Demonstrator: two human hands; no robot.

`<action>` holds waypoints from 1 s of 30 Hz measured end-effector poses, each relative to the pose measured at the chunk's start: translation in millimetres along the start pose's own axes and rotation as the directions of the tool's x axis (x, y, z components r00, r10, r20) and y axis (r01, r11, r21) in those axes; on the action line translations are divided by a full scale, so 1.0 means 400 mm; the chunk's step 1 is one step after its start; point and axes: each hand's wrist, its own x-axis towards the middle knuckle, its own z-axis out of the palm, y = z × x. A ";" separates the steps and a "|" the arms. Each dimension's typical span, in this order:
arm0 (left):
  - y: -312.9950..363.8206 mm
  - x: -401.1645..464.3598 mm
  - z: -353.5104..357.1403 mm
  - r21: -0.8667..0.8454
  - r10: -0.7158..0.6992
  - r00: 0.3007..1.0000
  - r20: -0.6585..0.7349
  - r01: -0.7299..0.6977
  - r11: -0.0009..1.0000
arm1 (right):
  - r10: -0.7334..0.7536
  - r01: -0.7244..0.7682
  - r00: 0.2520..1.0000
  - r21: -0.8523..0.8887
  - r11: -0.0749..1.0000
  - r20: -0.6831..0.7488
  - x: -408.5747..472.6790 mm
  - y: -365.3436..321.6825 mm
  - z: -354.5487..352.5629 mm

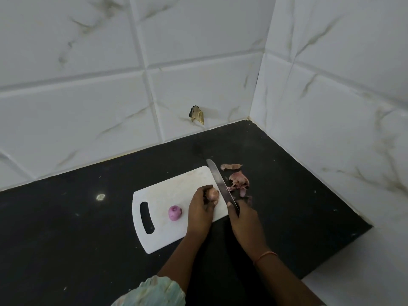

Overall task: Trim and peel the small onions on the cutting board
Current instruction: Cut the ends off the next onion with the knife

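Peels (238, 181) lie in a loose heap on the black counter (77, 217), just right of the white board (167, 195). Two onions: a peeled one (174, 213) on the board, an unpeeled one (213, 193) pinched by the left hand (201, 214). Right hand (244, 219) grips one knife (219, 184), its blade beside the held onion.

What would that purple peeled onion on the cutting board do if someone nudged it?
The peeled onion looks rounded, so it would probably roll across the smooth cutting board. Its bare skin looks glossy, so it may be slippery to pinch. It seems small and likely light.
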 end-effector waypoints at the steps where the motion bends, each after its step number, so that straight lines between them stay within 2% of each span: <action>1: -0.002 0.000 0.003 0.002 -0.007 1.000 -0.008 0.007 1.000 | -0.002 0.002 1.000 -0.009 1.000 0.000 -0.001 -0.003 0.002; 5: -0.005 0.004 0.006 -0.012 -0.010 1.000 -0.026 0.009 1.000 | -0.009 0.010 1.000 -0.049 0.999 0.009 -0.008 -0.015 0.004; 13: 0.014 0.016 -0.008 -0.066 -0.049 0.999 0.024 0.050 0.997 | -0.020 0.056 0.992 -0.298 0.953 0.124 0.025 -0.042 -0.019; 24: -0.012 0.024 0.000 -0.018 0.002 1.000 0.001 -0.002 1.000 | -0.040 0.137 0.981 -0.530 0.837 0.190 0.059 -0.105 -0.038; 27: -0.009 0.023 0.000 -0.041 -0.014 1.000 0.011 0.014 0.999 | -0.035 0.146 0.978 -0.552 0.821 0.206 0.060 -0.109 -0.045; 30: -0.012 0.020 0.002 -0.042 -0.002 1.000 0.011 0.002 0.999 | -0.008 0.126 0.974 -0.507 0.853 0.228 0.061 -0.093 -0.048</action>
